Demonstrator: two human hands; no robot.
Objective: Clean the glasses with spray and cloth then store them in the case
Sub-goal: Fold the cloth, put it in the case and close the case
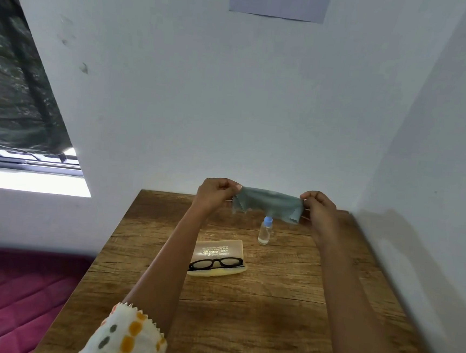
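A grey-green cloth (269,203) is stretched in the air above the far end of the wooden table (242,312). My left hand (215,193) pinches its left corner and my right hand (318,205) pinches its right corner. Below the cloth stands a small clear spray bottle (265,231) with a blue cap. Black-framed glasses (215,263) lie in an open yellowish translucent case (219,249) near the table's middle, left of the bottle.
White walls close the table in at the back and on the right. A red quilted surface (4,297) lies low on the left. A window with a dark curtain (14,87) is at the upper left.
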